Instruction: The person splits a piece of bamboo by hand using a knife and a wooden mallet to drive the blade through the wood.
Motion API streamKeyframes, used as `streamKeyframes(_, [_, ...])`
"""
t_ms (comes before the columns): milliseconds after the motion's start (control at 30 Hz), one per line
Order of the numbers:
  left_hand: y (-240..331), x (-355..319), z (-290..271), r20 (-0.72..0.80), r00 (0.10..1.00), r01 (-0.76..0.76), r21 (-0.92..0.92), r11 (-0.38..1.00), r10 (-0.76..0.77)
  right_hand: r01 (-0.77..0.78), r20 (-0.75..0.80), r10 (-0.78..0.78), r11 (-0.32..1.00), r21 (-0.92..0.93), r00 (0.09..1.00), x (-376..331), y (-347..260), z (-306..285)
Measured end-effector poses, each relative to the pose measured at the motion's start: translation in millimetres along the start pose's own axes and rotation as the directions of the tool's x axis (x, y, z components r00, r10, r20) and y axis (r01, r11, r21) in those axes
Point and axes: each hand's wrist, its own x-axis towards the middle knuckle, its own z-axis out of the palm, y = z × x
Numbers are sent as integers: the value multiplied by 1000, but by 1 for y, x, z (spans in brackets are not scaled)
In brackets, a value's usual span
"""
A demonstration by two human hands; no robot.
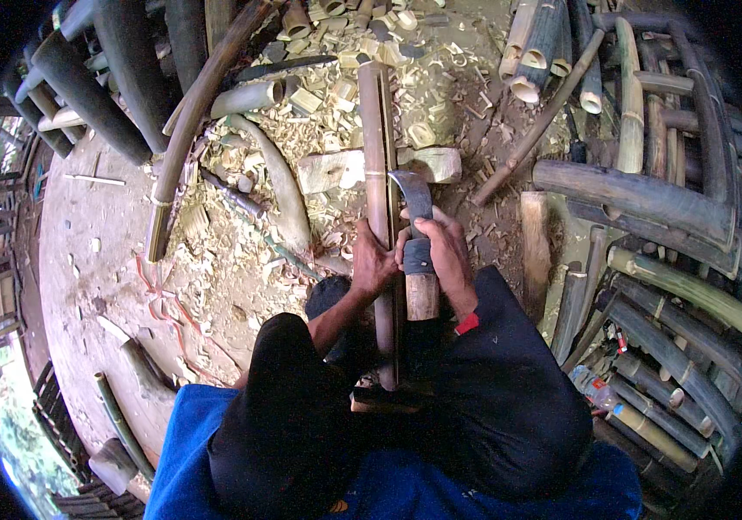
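A long brown bamboo pole (374, 121) stretches away from me between my knees, crossing a pale wood block (432, 165) on the ground. My left hand (374, 260) is closed around the pole's middle. Just right of it, my right hand (447, 256) grips a billhook (414, 192) low on its blade, where dark wrapping meets the wooden handle. The hooked blade tip points left, close beside the pole. A dark slit or edge runs along the pole's right side. Fingers of both hands nearly meet by the wrapping; whether they touch I cannot tell.
Pale shavings (206, 286) and offcuts cover the ground ahead. A curved bamboo length (276, 173) lies to the left, near a tangled red cord (163, 299). Stacked bamboo frames (640, 186) fill the right side, with a plastic bottle (594, 388) among the poles. Dark bamboo pieces (94, 104) lean far left.
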Motion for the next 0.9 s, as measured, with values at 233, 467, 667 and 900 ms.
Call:
streamKeyframes(233, [-5,3,0,-65,997,-20,163,986,31,54,47,-53,998,-32,997,29,4,7])
streamKeyframes(467, [-6,3,6,55,998,-12,-43,999,14,86,90,-89,996,34,992,34,31,-21])
streamKeyframes(667, [-41,4,4,73,996,-56,79,995,50,122,92,-114,988,-92,989,39,8,-18])
streamKeyframes(900, [-32,2,0,56,997,-38,-181,983,49,121,-21,-125,982,-144,992,95,-22,7])
